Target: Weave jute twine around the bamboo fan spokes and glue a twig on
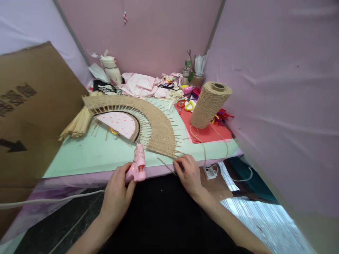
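Note:
My left hand [118,188] is wrapped round a pink glue gun [139,164], its nozzle pointing up toward the fan's inner edge. My right hand [188,173] is closed on a thin length of twine [166,165] at the table's front edge, beside the lower right end of the fan. The woven twine fan [160,132] lies on the table as a wide arc, with thin sticks showing at its inner and outer edges. Inside the arc sits a half-round piece with pink dotted fabric [123,123] and a dark rim.
A large twine spool [210,105] stands on red sheets [219,135] at the right, near scissors [189,106]. Bundled sticks [79,123] and a cardboard box [31,106] are left. A bottle [112,72] and pink cloth [140,84] lie behind. A white cable [53,200] runs left.

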Demonstrator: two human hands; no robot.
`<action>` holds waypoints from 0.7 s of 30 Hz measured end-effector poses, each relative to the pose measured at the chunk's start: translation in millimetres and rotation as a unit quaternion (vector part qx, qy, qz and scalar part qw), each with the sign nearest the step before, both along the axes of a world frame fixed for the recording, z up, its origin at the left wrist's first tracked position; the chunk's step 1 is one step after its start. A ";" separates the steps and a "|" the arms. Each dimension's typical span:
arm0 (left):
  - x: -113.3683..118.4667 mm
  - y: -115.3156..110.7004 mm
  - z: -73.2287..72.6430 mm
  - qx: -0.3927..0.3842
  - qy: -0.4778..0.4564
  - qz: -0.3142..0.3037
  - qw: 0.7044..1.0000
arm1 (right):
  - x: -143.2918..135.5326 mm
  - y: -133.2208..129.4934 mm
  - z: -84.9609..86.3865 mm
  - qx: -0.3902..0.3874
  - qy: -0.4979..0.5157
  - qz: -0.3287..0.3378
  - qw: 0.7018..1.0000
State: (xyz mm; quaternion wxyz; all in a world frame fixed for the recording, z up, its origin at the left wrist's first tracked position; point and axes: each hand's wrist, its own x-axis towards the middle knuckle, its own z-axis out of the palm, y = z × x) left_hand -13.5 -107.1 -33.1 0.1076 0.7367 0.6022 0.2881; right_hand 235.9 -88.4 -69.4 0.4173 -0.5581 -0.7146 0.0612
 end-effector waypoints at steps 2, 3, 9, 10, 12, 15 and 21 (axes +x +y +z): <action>-12.5 2.6 6.4 0.023 0.019 0.058 0.998 | 0.2 -0.8 -0.4 0.005 0.004 0.005 1.000; -19.7 3.6 9.6 0.033 0.035 0.086 0.995 | 0.5 -1.0 -0.8 0.007 0.006 0.008 1.000; -69.8 14.7 16.4 0.033 0.189 0.204 0.960 | 1.8 -0.5 -2.5 0.033 0.006 0.023 0.999; -76.3 18.7 15.7 0.024 0.203 0.214 0.955 | 1.7 -0.8 -2.0 0.036 0.003 0.023 0.999; -83.7 27.5 14.7 0.007 0.208 0.225 0.952 | 1.2 -1.5 -0.8 0.036 -0.002 0.022 0.999; -78.0 35.2 17.5 0.035 0.185 0.267 0.945 | 0.3 -1.7 -0.5 0.033 -0.012 0.016 0.999; -7.6 18.0 30.0 -0.063 -0.235 0.110 0.964 | -0.2 0.6 -3.4 0.031 -0.018 -0.002 0.999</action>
